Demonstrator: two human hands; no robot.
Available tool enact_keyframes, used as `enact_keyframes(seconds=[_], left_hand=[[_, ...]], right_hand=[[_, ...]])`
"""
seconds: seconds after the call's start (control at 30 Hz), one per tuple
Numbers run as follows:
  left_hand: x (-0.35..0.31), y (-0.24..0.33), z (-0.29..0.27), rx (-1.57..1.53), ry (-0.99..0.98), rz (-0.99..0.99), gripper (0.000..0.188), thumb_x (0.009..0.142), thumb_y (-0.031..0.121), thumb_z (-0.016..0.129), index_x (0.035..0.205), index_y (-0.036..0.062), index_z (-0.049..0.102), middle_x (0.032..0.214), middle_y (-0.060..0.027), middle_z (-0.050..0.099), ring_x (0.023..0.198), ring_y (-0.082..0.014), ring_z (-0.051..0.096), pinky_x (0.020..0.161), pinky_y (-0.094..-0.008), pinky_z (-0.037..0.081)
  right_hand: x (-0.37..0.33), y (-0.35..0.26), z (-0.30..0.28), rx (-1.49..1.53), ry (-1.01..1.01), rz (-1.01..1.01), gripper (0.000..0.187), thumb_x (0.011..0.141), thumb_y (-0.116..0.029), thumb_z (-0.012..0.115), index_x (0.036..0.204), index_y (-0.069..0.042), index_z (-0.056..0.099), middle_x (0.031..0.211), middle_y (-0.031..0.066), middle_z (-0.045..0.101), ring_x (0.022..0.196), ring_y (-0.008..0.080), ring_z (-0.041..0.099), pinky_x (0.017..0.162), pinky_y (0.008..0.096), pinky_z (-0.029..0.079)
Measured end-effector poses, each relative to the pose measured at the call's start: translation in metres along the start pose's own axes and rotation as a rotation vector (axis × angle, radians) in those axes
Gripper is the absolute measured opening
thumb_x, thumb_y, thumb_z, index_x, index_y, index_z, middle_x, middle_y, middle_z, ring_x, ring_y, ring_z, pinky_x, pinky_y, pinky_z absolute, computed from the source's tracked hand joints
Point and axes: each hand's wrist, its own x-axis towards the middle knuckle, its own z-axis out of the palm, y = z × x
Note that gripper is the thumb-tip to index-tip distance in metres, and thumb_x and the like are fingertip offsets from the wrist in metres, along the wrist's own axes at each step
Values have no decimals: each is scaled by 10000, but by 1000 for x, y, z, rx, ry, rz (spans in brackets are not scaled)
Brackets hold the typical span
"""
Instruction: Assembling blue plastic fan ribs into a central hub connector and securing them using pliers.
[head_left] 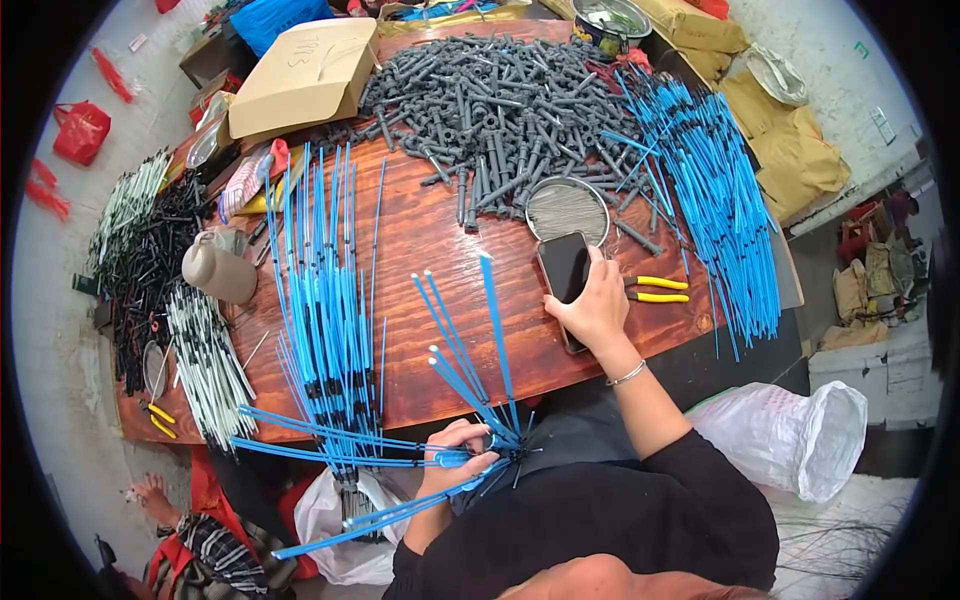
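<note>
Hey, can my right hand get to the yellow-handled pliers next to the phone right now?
Probably yes: the yellow-handled pliers lie just right of your right hand, their handles uncovered. But that hand seems to be gripping the smartphone, so it would likely have to let go first.

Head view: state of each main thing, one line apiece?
Left hand: closed around blue rods
Those blue rods: fanned out
Right hand: gripping phone
Phone: screen dark
Round dish: uncovered, holding grey pins
Pliers beside right hand: handles apart
Right plastic bag: mouth open
Grey fasteners: loose heap
</note>
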Motion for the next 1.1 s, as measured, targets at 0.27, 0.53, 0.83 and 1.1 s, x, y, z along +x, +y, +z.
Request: enact_keyframes(seconds=[0.27, 0.53, 0.83, 1.1], left_hand=[[14, -3, 9, 2, 16, -69, 325, 619, 0, 730, 927, -16, 628, 606, -38, 506, 554, -121, 460, 511, -254, 364], [27, -1, 25, 53, -43, -60, 332, 622, 3, 731, 934, -13, 619, 609, -36, 499, 556, -124, 458, 508, -255, 357], [35, -13, 21, 23, -59, -2, 358, 607, -16, 743, 942, -3, 619, 597, -34, 492, 548, -123, 444, 502, -259, 346], [37, -16, 22, -29, -21, -35, 355, 601, -23, 747, 932, -14, 617, 586, -27, 483, 541, -127, 439, 503, -264, 343]], right_hand=[[1, 12, 9, 37, 60, 9, 830, 531, -389, 787, 1179, -34, 407, 988, 142, 487, 956, 316, 486, 821, 418, 408], [2, 22, -10, 88, 44, -9, 778, 574, -365, 769, 1184, -30, 421, 1057, 147, 497, 1028, 305, 467, 900, 443, 337], [5, 102, -43, 380, -158, -768, 450, 745, -113, 580, 1168, -18, 462, 1091, 149, 541, 1097, 323, 465, 1025, 477, 241], [17, 108, -32, 253, 24, -659, 286, 765, -12, 509, 1050, -11, 541, 972, 125, 595, 951, 291, 534, 886, 430, 356]])
